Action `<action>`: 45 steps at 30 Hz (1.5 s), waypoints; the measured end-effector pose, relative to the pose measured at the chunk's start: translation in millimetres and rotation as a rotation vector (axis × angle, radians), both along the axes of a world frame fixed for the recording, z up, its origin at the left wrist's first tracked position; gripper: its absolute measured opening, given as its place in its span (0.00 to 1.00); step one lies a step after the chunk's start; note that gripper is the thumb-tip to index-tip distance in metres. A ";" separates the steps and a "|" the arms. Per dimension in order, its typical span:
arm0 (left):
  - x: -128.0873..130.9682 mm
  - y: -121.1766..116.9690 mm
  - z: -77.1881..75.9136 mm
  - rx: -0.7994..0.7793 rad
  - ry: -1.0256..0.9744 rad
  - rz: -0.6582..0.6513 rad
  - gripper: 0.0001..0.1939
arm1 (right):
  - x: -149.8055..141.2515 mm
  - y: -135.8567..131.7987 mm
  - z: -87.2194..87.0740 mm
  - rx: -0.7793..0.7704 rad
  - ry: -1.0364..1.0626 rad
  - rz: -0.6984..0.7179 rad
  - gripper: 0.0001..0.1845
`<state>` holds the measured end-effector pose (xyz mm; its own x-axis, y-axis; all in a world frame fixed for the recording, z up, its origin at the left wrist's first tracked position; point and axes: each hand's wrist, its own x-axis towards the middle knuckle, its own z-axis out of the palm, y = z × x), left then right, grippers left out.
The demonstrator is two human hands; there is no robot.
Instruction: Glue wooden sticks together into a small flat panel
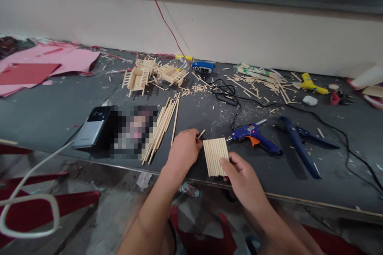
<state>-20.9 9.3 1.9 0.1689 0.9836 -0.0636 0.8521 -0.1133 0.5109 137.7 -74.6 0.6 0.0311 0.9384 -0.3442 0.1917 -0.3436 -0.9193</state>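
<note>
My right hand [239, 171] pinches the right edge of a small panel of wooden sticks [214, 156] glued side by side, held at the front edge of the table. Just left of it, my left hand [187, 145] is closed on a short wooden stick [202, 133], whose end pokes out past the fingers. Beyond the panel lies a blue glue gun [254, 135] with an orange trigger and a small red light. Long wooden sticks [161, 129] lie in a loose bundle left of my left hand.
Small stick-built chairs [139, 79] stand at the back among cut scraps. Blue-handled cutters [301, 143] lie at the right. A black cord [223, 93] crosses the table to a blue power strip [203, 67]. A phone [92, 127], partly pixelated surroundings and pink paper [74, 59] are at the left.
</note>
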 end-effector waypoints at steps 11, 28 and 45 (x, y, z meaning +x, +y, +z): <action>-0.8 -12.0 10.8 -0.281 -0.768 0.020 0.08 | 11.3 -0.2 -2.8 -0.021 0.038 0.013 0.15; 8.9 -23.1 6.6 -0.036 -0.674 -0.025 0.13 | -1.0 4.3 2.1 0.237 0.068 -0.146 0.17; 30.8 -38.1 4.8 -0.160 -1.100 0.188 0.24 | -2.9 27.1 10.1 0.384 0.131 -0.425 0.10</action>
<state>9.9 -28.8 6.8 0.0607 0.9932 -0.0989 -0.0739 0.1033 0.9919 134.8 -47.5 10.7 0.4125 0.9109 -0.0086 -0.0136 -0.0033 -0.9999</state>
